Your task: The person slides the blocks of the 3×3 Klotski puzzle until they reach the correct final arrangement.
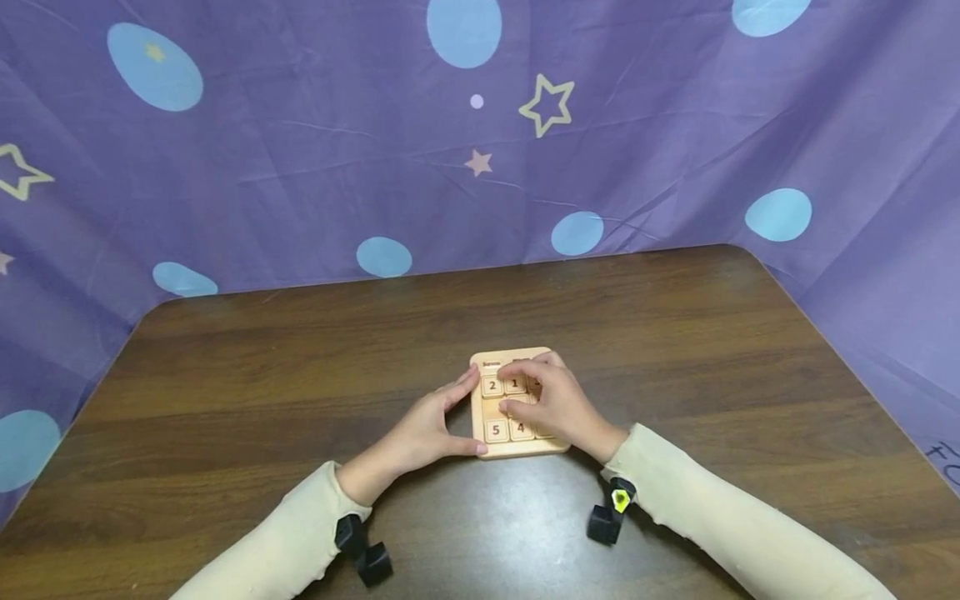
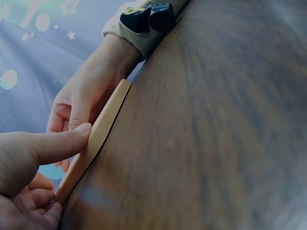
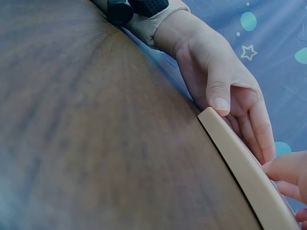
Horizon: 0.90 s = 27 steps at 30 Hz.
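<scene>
A light wooden number slide puzzle lies on the table in the head view. Its top row shows a 2 tile and a 1 tile; lower down are a 5 tile and a 4 tile. My left hand holds the frame's left side, thumb at the near corner, fingers at the far one. Over the tiles is my right hand, its index finger by the top row and thumb at the middle row's bare left slot. It covers the right-hand tiles. The left wrist view shows the frame's near edge.
The brown wooden table extends around the puzzle on all sides. Behind it hangs a purple curtain with stars and blue spots. Black devices are strapped to both sleeves, close above the tabletop.
</scene>
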Each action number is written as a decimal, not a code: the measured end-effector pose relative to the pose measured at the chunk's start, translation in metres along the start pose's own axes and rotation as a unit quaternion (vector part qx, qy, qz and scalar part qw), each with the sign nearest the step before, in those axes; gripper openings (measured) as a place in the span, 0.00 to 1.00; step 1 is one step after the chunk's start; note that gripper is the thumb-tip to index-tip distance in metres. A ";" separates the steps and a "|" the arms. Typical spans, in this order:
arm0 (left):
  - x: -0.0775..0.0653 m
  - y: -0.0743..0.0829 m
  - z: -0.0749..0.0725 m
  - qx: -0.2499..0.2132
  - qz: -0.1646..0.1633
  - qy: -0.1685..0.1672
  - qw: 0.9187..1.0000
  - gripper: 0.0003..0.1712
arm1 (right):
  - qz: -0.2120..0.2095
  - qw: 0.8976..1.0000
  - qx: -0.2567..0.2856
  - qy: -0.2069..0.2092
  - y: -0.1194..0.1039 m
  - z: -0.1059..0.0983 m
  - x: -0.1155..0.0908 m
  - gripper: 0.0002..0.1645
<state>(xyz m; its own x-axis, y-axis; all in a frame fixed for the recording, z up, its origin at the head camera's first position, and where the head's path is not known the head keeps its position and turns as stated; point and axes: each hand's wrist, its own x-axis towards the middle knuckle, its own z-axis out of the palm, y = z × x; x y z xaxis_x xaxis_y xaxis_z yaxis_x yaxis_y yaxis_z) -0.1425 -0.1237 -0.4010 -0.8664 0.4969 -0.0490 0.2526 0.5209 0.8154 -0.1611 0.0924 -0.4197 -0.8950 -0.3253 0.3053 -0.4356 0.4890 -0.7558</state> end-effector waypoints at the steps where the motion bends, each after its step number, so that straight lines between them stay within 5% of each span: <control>1: 0.000 0.000 0.000 -0.001 0.001 0.000 1.000 0.56 | 0.001 1.000 -0.001 -0.002 0.000 0.000 0.000 0.21; 18: 0.000 0.001 0.000 -0.003 0.005 0.002 1.000 0.57 | -0.014 0.998 0.034 -0.056 0.002 -0.009 -0.004 0.17; 27: -0.001 0.002 0.000 -0.010 0.000 0.000 1.000 0.57 | 0.013 0.999 0.034 -0.006 0.011 -0.021 -0.001 0.14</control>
<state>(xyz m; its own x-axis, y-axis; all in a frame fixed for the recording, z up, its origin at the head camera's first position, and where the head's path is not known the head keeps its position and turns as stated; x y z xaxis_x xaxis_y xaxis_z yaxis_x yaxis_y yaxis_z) -0.1417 -0.1234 -0.3993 -0.8667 0.4965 -0.0484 0.2443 0.5069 0.8266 -0.1670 0.1152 -0.4165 -0.9046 -0.3226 0.2788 -0.4043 0.4412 -0.8012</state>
